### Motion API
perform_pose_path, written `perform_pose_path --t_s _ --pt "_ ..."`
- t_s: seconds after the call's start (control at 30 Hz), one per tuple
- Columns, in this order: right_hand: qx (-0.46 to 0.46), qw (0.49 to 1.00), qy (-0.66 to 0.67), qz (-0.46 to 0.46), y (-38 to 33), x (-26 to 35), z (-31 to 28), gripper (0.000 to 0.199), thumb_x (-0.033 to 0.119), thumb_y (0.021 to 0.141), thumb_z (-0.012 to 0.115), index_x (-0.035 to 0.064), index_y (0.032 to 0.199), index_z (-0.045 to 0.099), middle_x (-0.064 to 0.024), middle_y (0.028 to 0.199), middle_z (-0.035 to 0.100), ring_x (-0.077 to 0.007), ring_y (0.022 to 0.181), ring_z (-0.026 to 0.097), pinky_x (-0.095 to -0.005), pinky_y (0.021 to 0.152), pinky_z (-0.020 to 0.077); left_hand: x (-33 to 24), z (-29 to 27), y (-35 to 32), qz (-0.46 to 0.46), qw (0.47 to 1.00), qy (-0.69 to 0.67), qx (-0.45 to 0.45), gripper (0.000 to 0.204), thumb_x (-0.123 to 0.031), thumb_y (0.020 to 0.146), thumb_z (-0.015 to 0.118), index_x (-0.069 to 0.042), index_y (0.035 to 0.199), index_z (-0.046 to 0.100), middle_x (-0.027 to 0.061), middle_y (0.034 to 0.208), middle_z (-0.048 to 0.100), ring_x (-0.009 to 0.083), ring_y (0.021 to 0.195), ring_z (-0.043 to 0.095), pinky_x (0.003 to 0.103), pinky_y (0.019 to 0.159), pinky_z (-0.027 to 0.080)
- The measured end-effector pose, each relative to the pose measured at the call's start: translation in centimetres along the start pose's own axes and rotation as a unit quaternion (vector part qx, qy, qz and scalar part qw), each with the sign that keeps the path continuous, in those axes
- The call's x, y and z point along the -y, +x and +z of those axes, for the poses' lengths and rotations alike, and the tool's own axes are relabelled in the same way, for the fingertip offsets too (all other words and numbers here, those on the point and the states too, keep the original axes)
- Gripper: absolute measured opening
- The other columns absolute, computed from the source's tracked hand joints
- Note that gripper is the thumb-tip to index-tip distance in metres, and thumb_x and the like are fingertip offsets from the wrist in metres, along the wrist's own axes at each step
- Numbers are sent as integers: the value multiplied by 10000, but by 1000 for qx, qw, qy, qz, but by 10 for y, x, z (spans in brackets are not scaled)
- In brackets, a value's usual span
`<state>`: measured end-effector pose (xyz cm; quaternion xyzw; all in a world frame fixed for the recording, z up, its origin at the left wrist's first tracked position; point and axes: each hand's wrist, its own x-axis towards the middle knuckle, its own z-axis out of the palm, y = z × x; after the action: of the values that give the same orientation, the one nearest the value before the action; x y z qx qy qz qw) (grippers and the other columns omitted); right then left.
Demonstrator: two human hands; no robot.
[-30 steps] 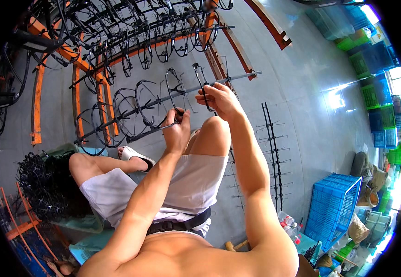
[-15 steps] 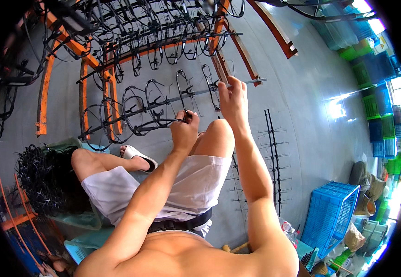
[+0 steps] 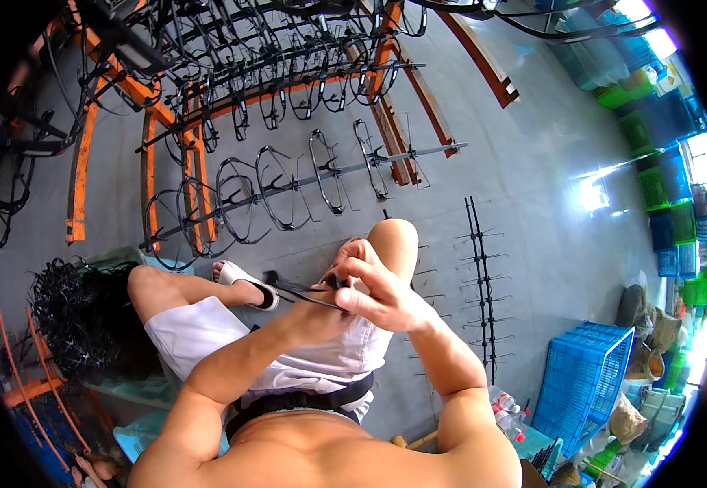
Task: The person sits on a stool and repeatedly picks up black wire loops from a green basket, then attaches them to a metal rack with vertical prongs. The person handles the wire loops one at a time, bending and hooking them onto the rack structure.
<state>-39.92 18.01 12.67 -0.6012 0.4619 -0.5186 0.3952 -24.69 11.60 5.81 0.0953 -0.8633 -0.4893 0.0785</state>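
My left hand (image 3: 321, 321) and my right hand (image 3: 386, 297) meet above my raised knee. A thin, curved black plastic frame (image 3: 288, 285) lies between them, one end pointing left. Both hands are closed on it, the right thumb and forefinger pinching near its dark end. The overlapping hands hide part of the frame. Beyond my knee, a grey bar (image 3: 280, 186) carries a row of black loop-shaped frames (image 3: 321, 171), hung side by side.
Orange racks (image 3: 148, 175) full of similar black frames stand ahead. Spiked rods (image 3: 481, 285) lie on the floor to the right. A blue crate (image 3: 577, 382) stands at lower right, with stacked bins (image 3: 654, 187) beyond. Tangled black parts (image 3: 73, 317) heap up at my left.
Both hands have drawn back from the bar toward my lap and come together. The black frame in my left hand has come along, and my right hand has closed on it.
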Motion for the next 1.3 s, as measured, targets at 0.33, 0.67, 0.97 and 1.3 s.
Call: perform_pose_path --t_s 0.33,0.67,0.97,1.3 --pt "-14 852 473 224 -35 -4 -42 142 163 935 543 23 946 522 -75 961 575 -153 898 529 -288 759 423 -18 -26 11 -46 848 -506 -149 247 -26 882 508 -49 1127 524 87 1049 603 222 930 594 336 791 484" --pt "-338 878 319 113 8 18 -171 215 217 980 428 27 945 522 -137 775 617 -88 447 409 -198 400 331 -7 -4 100 -174 945 -117 -251 458 -239 835 661 40 1154 488 183 1124 557 218 823 620 330 722 513" --pt "-309 887 201 276 92 -120 -139 263 264 933 549 30 858 454 -112 737 629 -108 470 459 -246 422 373 41 26 167 -200 882 13 -427 296 -251 791 684 23 807 573 151 821 566 321 759 557 394 702 457" --pt "-362 888 101 266 96 -123 -140 256 281 928 564 51 874 467 -71 723 621 -94 476 468 -238 427 382 20 9 168 -277 876 -49 -392 266 -233 779 667 31 762 642 160 670 658 307 633 650 347 630 500"
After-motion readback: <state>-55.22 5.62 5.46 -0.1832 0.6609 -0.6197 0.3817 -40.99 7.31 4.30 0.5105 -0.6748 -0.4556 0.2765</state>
